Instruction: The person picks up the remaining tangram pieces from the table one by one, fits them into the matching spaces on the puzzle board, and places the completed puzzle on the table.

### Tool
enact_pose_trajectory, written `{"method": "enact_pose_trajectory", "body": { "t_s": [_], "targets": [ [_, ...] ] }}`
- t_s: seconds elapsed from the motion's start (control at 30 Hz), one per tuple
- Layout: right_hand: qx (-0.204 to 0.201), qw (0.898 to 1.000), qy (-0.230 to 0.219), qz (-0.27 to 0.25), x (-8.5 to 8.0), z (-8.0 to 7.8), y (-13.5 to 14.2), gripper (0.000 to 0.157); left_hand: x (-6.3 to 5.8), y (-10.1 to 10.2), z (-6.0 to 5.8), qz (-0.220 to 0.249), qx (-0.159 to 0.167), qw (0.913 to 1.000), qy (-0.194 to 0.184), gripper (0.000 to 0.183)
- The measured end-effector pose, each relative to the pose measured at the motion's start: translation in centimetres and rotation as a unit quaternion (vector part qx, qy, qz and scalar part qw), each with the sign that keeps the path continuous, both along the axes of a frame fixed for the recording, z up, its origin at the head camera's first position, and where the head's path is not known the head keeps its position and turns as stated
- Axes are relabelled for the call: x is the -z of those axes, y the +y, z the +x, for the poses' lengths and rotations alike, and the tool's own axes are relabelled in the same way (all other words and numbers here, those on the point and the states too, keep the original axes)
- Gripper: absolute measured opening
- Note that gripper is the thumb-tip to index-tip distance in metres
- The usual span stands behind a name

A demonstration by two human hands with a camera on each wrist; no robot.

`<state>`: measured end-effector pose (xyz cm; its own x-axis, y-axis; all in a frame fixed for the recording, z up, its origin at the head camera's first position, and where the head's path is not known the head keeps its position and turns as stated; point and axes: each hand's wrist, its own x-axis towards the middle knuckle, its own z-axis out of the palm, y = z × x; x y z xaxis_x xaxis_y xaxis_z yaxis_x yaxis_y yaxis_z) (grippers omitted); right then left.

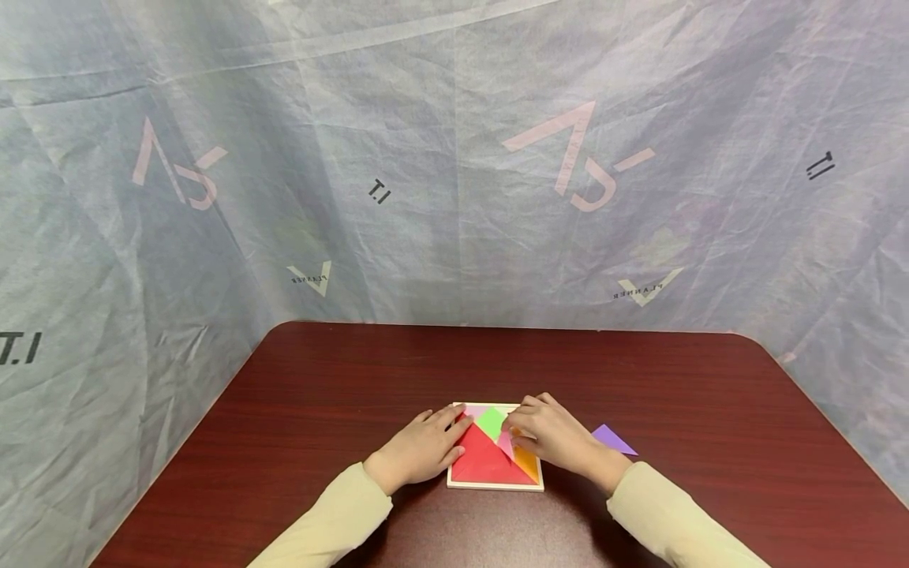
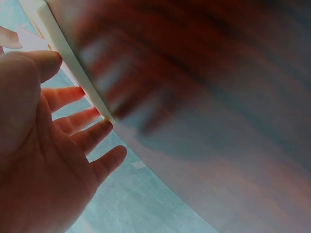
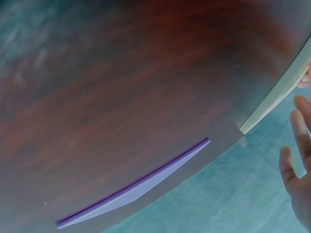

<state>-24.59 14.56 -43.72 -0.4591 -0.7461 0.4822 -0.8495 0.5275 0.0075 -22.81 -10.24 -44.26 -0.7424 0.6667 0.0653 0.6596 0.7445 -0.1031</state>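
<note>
A square tangram tray with a pale rim lies near the middle of the table. Red pieces, a green piece, an orange piece and a lilac piece lie inside it. My left hand rests at the tray's left side, fingers extended over the rim. On the opposite side my right hand has its fingers curled down over the tray, pinching a small pink piece, partly hidden by the fingers. In the left wrist view, the left hand's fingers reach the tray's edge.
A purple triangle lies on the table just right of the tray, behind the right forearm. The dark red wooden table has rounded far corners. Grey printed cloth hangs behind it and along both sides.
</note>
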Motion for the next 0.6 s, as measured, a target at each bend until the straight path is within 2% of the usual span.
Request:
{"method": "enact_pose_trajectory", "body": {
  "t_s": [0.27, 0.6],
  "targets": [
    [0.013, 1.0, -0.003, 0.015, 0.17, 0.07, 0.11, 0.018, 0.17, -0.05, -0.14, -0.006, -0.005, 1.0, -0.003, 0.048],
    [0.022, 0.999, -0.01, 0.044, 0.02, 0.32, 0.2, 0.02, 0.1, -0.03, -0.17, -0.008, -0.006, 0.9999, -0.005, 0.048]
  ]
}}
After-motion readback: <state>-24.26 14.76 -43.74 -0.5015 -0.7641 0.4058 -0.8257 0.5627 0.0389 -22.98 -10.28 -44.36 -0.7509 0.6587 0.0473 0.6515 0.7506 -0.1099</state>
